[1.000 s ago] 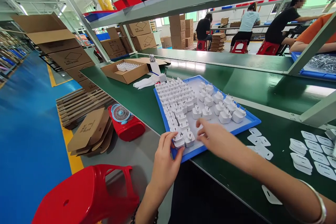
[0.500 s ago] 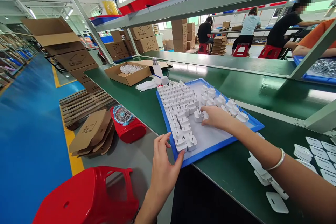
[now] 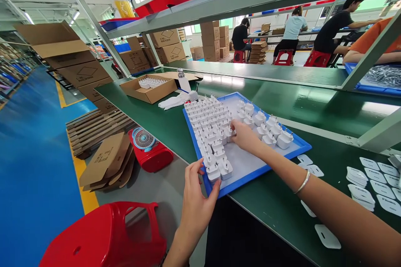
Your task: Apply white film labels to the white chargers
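Note:
A blue tray point(image 3: 250, 178) with a white liner lies on the green bench and carries several white plug adapters point(image 3: 209, 122) standing in rows. My left hand point(image 3: 196, 199) rests against the tray's near left corner, thumb on the rim and fingers spread, holding nothing. My right hand point(image 3: 243, 135) reaches into the middle of the tray, its fingers curled against an adapter beside the packed rows. A second line of adapters point(image 3: 272, 133) stands along the tray's far right side.
White plastic tabs point(image 3: 369, 179) lie scattered on the bench at right. An open cardboard box point(image 3: 149, 86) of adapters, a cloth and a bottle sit behind the tray. A red stool point(image 3: 103, 238), a small fan point(image 3: 142, 138) and flattened cartons stand below left. Other people sit working in the background.
My right hand has moved from the tray's near edge into its middle, then leftward up against the packed rows. My left hand has stayed at the tray's corner.

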### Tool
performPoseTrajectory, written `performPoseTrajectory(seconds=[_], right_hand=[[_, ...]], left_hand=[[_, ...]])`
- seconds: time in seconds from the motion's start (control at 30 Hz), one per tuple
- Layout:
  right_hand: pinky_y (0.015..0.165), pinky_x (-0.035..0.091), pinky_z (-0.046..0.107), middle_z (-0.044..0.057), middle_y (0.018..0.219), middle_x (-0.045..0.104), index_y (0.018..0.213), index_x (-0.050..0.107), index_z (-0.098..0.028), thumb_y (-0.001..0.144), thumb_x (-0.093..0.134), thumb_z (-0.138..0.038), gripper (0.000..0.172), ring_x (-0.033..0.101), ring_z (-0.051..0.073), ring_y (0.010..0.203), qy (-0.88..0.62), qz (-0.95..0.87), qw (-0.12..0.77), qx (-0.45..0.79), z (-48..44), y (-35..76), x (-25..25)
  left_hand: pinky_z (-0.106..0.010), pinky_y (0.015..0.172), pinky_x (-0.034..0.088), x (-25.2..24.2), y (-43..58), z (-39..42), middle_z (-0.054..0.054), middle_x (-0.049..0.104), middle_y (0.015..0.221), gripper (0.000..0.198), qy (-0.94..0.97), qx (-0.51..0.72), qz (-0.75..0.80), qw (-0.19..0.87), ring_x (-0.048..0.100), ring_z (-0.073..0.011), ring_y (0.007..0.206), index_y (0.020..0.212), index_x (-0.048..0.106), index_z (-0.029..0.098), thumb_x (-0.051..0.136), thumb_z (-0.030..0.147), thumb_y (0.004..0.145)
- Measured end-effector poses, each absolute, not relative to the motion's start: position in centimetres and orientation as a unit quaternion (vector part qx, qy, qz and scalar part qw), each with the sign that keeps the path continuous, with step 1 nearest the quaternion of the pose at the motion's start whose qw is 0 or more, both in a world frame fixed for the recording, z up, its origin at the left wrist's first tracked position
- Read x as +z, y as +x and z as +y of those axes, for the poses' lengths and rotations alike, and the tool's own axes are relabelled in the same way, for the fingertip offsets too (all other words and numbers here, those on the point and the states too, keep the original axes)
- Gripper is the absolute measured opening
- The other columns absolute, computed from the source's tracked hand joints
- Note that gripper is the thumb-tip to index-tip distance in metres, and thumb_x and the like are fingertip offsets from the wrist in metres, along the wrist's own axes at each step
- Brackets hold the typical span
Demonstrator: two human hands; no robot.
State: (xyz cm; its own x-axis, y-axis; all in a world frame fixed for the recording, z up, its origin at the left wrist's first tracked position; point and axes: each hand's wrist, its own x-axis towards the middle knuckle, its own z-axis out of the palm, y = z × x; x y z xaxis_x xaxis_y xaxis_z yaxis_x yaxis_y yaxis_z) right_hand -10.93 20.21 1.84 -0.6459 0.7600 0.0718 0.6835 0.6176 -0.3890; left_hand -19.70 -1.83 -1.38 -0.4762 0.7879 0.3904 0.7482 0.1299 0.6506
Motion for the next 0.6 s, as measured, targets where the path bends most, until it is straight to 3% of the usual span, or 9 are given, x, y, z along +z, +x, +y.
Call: performPoseTrajectory(seconds=[0.13, 0.33, 0.6], right_hand=[[0.073, 0.053, 0.028, 0.006, 0.104, 0.069, 0.109, 0.06, -0.015, 0.087, 0.073, -0.023, 0.026, 0.067, 0.018, 0.086, -0.423, -0.886, 0.129, 0.14, 19.9, -9.2, 3.4], [0.068, 0.047, 0.036, 0.023, 0.111, 0.065, 0.115, 0.058, -0.009, 0.096, 0.059, -0.042, 0.038, 0.066, 0.035, 0.095, -0.536, -0.835, 0.119, 0.021, 20.1, -4.8, 5.1], [0.085, 0.044, 0.038, 0.021, 0.112, 0.067, 0.113, 0.062, -0.008, 0.097, 0.056, -0.029, 0.026, 0.058, 0.034, 0.111, -0.505, -0.853, 0.113, -0.068, 20.2, -4.4, 4.3]], left_hand=[[-0.033, 0.082, 0.053, -1.1, -19.8, -1.9, -0.008, 0.049, 0.119, 0.054, 0.509, 0.421, 0.751, 0.022, 0.055, -0.0191, 0.096, 0.139, 0.038, 0.028, 0.063, 0.03, 0.091], [-0.034, 0.083, 0.053, -0.2, -19.9, -2.7, -0.008, 0.049, 0.122, 0.059, 0.506, 0.449, 0.736, -0.017, 0.056, -0.0204, 0.102, 0.142, 0.039, 0.029, 0.065, 0.031, 0.09], [-0.033, 0.081, 0.055, 0.1, -18.9, -3.0, -0.008, 0.052, 0.121, 0.05, 0.518, 0.453, 0.725, -0.034, 0.058, -0.0199, 0.099, 0.138, 0.046, 0.029, 0.064, 0.028, 0.091]])
